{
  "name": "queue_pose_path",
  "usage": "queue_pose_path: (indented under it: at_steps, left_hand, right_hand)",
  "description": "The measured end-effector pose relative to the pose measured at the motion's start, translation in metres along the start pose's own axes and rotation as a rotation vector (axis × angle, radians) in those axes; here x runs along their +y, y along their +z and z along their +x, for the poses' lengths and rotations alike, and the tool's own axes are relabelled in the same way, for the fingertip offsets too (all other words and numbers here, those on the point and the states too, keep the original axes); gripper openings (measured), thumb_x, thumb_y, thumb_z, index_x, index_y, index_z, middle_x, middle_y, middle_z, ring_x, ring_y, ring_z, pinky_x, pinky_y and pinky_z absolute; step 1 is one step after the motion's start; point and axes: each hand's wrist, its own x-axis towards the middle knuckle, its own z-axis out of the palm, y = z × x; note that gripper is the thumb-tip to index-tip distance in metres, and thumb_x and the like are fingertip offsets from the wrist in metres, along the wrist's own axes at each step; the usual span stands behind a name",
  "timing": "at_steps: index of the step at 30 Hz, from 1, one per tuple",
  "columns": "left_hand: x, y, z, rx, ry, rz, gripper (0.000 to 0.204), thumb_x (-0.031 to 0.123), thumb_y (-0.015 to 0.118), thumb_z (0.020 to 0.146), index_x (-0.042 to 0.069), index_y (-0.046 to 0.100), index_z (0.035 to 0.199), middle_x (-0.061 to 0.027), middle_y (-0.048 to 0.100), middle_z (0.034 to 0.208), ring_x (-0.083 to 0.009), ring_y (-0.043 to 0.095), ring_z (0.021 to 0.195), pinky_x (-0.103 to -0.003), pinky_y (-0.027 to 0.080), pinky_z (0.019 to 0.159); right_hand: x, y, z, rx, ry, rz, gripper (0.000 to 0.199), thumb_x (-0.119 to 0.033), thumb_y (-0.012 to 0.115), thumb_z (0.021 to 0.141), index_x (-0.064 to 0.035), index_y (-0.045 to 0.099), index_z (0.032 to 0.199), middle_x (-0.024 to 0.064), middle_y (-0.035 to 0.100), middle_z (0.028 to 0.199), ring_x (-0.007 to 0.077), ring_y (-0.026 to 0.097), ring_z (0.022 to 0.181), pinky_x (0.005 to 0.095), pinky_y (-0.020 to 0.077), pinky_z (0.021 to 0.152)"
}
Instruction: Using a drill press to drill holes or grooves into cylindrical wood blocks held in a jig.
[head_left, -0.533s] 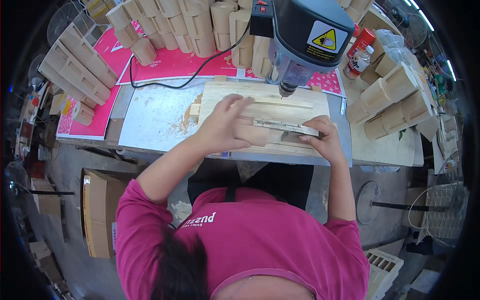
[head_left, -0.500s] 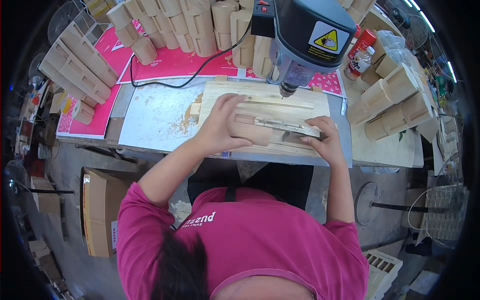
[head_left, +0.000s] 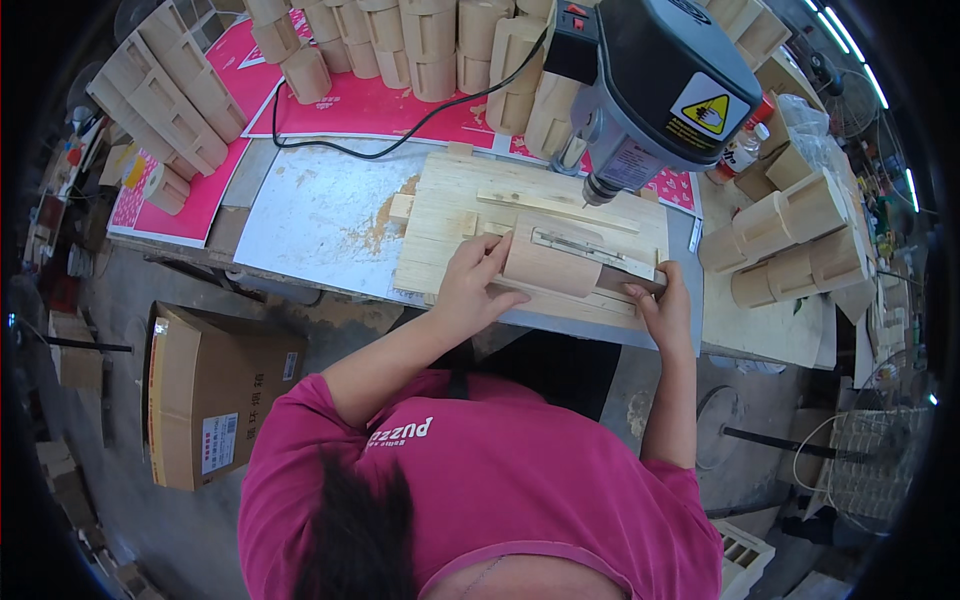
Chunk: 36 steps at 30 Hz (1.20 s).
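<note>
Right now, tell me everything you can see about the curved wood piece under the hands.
The curved wood piece is pale, smooth and arched like a half-cylinder shell, apparently bare wood. It lies convex side up on the wooden jig board, below the drill press. The left hand presses its left end; the right hand is at its right end. A metal strip runs along its far edge.

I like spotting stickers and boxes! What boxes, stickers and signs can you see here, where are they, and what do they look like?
Warning sticker: on the dark drill press head, top right; yellow triangle on white square.
Cardboard box: on the floor, lower left; brown, with a white label on its side.
Pink printed sheets: flat on the bench under the wooden blocks, top left; bright pink.
Bottle: right of the drill; clear, red cap.
</note>
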Motion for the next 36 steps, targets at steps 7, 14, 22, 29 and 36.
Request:
queue_pose_path:
  at_steps: [7,14,22,29,36]
  left_hand:
    - [-0.028,0.007,0.022,-0.078,-0.075,-0.004,0.057,0.008,0.075,0.059,-0.003,0.053,0.111,-0.0153,0.053,0.107,-0.0254,0.057,0.088,-0.031,0.048,0.076]
    - [-0.05,-0.003,0.034,-0.058,-0.003,-0.014,0.051,0.012,0.076,0.058,0.0,0.056,0.103,-0.0084,0.057,0.091,-0.025,0.057,0.082,-0.034,0.046,0.072]
    - [-0.056,0.0,0.029,-0.2,-0.035,0.163,0.055,0.026,0.075,0.059,0.012,0.058,0.11,-0.0011,0.056,0.086,-0.0218,0.051,0.09,-0.038,0.032,0.08]
    - [-0.062,0.003,0.034,-0.156,0.04,0.103,0.046,0.024,0.075,0.059,0.009,0.06,0.1,-0.0024,0.054,0.075,-0.0231,0.052,0.079,-0.037,0.034,0.072]
    - [-0.06,-0.005,0.033,-0.213,-0.006,0.164,0.049,0.026,0.075,0.062,0.01,0.059,0.106,0.0001,0.054,0.077,-0.0171,0.056,0.08,-0.035,0.032,0.076]
  right_hand:
    - [-0.015,0.001,0.023,0.072,-0.002,0.043,0.044,-0.018,0.078,0.066,0.0002,0.047,0.092,0.0136,0.056,0.072,0.0204,0.054,0.06,0.0319,0.0427,0.054]
    - [-0.021,0.011,0.051,0.013,-0.005,0.058,0.043,-0.015,0.078,0.066,0.0006,0.047,0.091,0.0129,0.055,0.07,0.0175,0.052,0.056,0.0305,0.0419,0.05]
    - [-0.036,0.003,0.042,-0.028,0.049,0.104,0.04,-0.015,0.076,0.069,-0.0003,0.047,0.094,0.0046,0.051,0.066,0.0097,0.048,0.056,0.0271,0.0399,0.049]
    - [-0.025,-0.07,0.098,0.156,-0.323,0.22,0.034,-0.016,0.064,0.083,-0.0015,0.051,0.112,-0.0001,0.049,0.071,0.0067,0.044,0.062,0.0215,0.0372,0.055]
    - [-0.137,-0.113,0.162,0.293,-0.428,0.283,0.039,-0.036,0.048,0.091,-0.0075,0.056,0.116,0.0014,0.061,0.088,0.0094,0.053,0.074,0.0228,0.0443,0.064]
